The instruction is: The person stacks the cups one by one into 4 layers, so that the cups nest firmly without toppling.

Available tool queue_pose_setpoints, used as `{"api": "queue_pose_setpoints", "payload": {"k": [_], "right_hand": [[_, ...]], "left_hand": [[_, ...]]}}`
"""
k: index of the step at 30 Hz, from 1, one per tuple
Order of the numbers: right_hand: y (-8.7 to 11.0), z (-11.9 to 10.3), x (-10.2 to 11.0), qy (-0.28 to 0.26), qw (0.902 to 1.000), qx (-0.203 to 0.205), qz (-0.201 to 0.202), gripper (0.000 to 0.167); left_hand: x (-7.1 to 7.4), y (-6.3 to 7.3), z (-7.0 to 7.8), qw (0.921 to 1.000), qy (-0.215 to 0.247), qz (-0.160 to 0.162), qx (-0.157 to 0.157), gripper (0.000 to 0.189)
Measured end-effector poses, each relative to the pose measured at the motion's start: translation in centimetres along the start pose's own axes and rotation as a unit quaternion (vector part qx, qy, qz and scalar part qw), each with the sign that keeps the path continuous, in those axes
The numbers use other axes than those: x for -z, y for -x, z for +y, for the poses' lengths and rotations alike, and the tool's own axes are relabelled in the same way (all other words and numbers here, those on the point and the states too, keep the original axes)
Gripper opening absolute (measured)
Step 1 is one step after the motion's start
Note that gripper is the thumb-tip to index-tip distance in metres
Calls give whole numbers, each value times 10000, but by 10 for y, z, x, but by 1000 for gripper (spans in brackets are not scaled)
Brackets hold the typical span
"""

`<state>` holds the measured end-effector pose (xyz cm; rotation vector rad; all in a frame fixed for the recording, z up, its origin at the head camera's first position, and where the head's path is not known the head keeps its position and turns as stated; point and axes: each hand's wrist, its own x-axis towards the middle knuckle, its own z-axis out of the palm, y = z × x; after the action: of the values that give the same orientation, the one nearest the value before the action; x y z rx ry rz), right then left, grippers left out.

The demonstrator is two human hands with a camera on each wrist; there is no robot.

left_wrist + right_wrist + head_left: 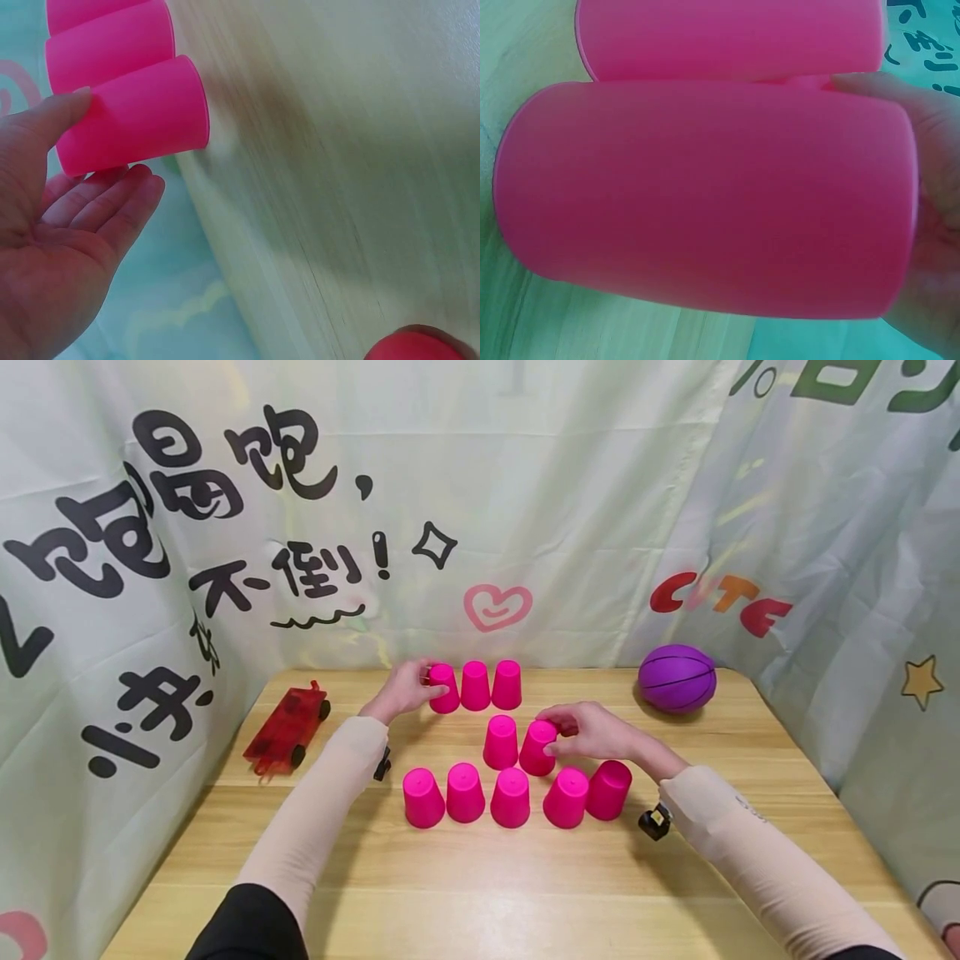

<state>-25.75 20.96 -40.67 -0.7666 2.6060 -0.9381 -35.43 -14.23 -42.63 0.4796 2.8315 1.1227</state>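
My left hand [405, 690] holds a pink cup [446, 691] between thumb and partly hidden fingers, and my right hand [594, 732] grips a second cup [536, 752], its fingers mostly blocked in the wrist view.

Cups [465, 793] arranged in three rows on a desk [487, 885]
Three cups are placed in the back row [475, 687], two in the middle row [501, 743] and five in the front row [511, 797]. The back row's leftmost cup [450, 680] is held in the left hand [401, 687], the middle row's right cup [536, 747] in the right hand [596, 731]. A toy car [287, 731] is set left of the rows, a ball [677, 679] at back right, a curtain [570, 527] behind.
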Motion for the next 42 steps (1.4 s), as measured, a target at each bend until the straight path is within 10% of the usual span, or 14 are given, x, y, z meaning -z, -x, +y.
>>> {"api": "queue_pose_setpoints", "payload": {"k": [23, 42], "right_hand": [[-10, -1, 18, 154, 9988, -73, 448, 49], [-47, 20, 36, 91, 9947, -303, 977, 52]], "left_hand": [[20, 16, 3, 9996, 176, 224, -88, 96], [31, 80, 36, 9957, 641, 313, -600, 50]]}}
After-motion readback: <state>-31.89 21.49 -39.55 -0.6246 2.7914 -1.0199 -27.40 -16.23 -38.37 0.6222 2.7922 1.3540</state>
